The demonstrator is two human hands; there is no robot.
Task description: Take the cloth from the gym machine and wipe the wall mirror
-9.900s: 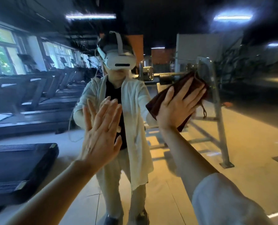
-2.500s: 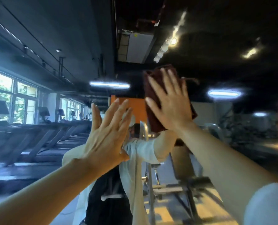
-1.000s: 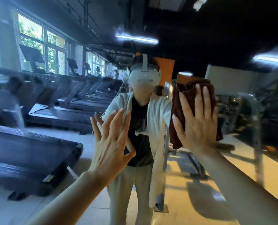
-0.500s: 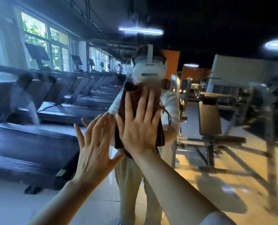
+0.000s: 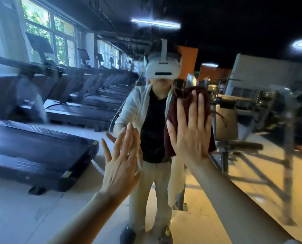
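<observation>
1. As the head view faces the wall mirror (image 5: 252,199), two hands and one cloth are in frame; each hand meets its own reflection on the glass.
2. One dark red cloth (image 5: 189,106) lies flat against the mirror at about 2 o'clock from frame centre, sandwiched between the glass and the right hand (image 5: 192,136).
3. The right hand presses the cloth with straight fingers (image 5: 193,110), four of them pointing toward 12 o'clock and held close together, the thumb angled out toward 10 o'clock.
4. The cloth extends past the fingertips at 12 o'clock, past the thumb side at 9 o'clock and past the little-finger side at 3 o'clock; one loose cord of it trails toward 3 o'clock.
5. The left hand (image 5: 122,162) sits at about 7 o'clock from the cloth, apart from it, palm toward the glass. Its fingers are straight and nearly together, thumb spread toward 3 o'clock. One ring shows on a finger.
6. The mirror reflects one person wearing one white headset (image 5: 162,69), a pale open jacket and a black top.
7. One row of treadmills (image 5: 41,148) runs along the 9 o'clock side below the windows (image 5: 48,32); the exact count is blurred.
8. One metal-framed gym machine (image 5: 252,124) stands at 3 o'clock, blurred.
9. Three ceiling lights (image 5: 155,24) are visible from 12 to 2 o'clock.
</observation>
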